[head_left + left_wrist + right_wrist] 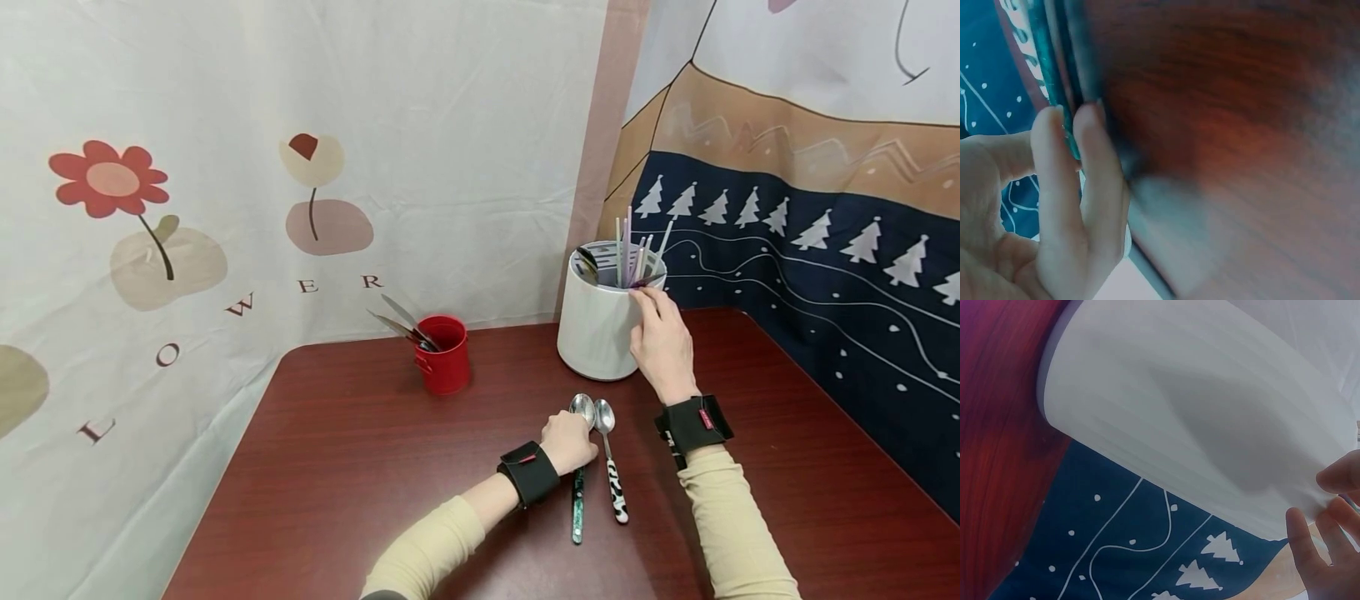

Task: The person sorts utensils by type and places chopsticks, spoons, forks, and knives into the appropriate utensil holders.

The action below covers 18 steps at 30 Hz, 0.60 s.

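My left hand (567, 443) pinches a spoon with a green marbled handle (577, 510), low over the table; its metal bowl shows past the fingers. In the left wrist view the fingers (1057, 181) meet at the green handle (1047, 59). Just to its right lies a second spoon (615, 483) with a black-and-white patterned handle. My right hand (663, 342) is at the front right rim of a white round holder (596, 329). Its fingertips pinch a small dark utensil (647, 282) at the rim, mostly hidden. The right wrist view shows thumb and fingers (1310, 540) close together there.
Pale green and purple straws (627, 250) and a dark spoon (587, 262) stand in the white holder. A red cup (444, 358) with several knives stands left on the brown table (360, 467). Printed cloths (465, 167) hang behind and to the right.
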Each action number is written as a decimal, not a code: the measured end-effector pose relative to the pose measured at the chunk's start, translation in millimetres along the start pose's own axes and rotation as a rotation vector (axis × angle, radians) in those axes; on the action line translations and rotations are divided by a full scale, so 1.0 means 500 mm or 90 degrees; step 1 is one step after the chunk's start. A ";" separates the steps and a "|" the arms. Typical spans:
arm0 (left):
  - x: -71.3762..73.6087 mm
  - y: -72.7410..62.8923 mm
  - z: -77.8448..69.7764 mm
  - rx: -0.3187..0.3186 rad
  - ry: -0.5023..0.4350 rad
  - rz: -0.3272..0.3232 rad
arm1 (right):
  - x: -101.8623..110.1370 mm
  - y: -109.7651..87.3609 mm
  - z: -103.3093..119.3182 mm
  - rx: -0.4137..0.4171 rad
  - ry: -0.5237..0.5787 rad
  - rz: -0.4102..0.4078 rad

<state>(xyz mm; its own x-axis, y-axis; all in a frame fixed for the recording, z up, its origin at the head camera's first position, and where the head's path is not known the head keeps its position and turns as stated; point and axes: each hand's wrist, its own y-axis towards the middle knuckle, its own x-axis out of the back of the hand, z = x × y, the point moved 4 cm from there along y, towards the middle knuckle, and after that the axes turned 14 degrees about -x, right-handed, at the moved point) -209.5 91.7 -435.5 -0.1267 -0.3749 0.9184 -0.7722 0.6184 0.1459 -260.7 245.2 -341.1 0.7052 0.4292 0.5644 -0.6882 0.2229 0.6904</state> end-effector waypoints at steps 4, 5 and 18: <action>0.002 0.010 0.005 0.011 -0.024 0.004 | 0.000 0.000 0.001 0.004 -0.001 -0.001; 0.003 0.014 0.006 0.011 -0.028 0.004 | 0.000 0.000 0.001 0.005 -0.001 -0.001; 0.073 0.038 -0.002 0.000 -0.094 -0.035 | -0.002 0.000 -0.001 0.004 0.000 0.001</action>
<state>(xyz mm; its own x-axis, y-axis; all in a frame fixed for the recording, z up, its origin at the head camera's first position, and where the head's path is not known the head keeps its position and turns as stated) -228.3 90.5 -398.8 -0.1749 -0.5055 0.8449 -0.7804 0.5943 0.1941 -261.4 245.2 -341.9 0.7039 0.4291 0.5660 -0.6885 0.2162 0.6923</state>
